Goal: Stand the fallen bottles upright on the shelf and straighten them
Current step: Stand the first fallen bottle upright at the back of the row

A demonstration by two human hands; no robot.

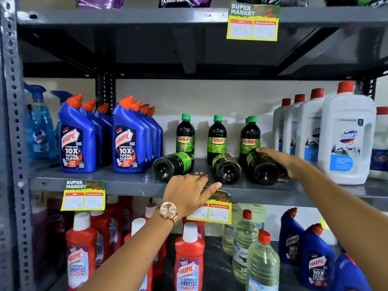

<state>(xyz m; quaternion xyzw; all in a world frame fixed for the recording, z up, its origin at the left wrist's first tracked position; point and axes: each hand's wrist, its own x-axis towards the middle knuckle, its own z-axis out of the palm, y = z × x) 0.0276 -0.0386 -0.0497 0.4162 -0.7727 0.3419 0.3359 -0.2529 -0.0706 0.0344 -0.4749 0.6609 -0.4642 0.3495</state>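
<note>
Three dark Sunny bottles with green labels lie on their sides on the grey middle shelf point(126, 183), bases toward me: the left one point(172, 165), the middle one point(226, 168) and the right one point(262, 170). My right hand point(279, 162) wraps over the top and right side of the right fallen bottle. My left hand point(189, 194), with a watch on the wrist, hovers at the shelf's front edge between the left and middle fallen bottles, fingers spread, holding nothing. Behind them stand upright Sunny bottles with green caps point(185, 134), point(217, 137), point(251, 136).
Blue Harpic bottles point(130, 141) stand close to the left of the fallen ones, white Domex jugs point(346, 139) to the right. Price tags point(84, 195) hang from the shelf edge. Below are red Harpic bottles point(189, 261) and clear bottles point(262, 267). A steel upright point(14, 122) runs down the left.
</note>
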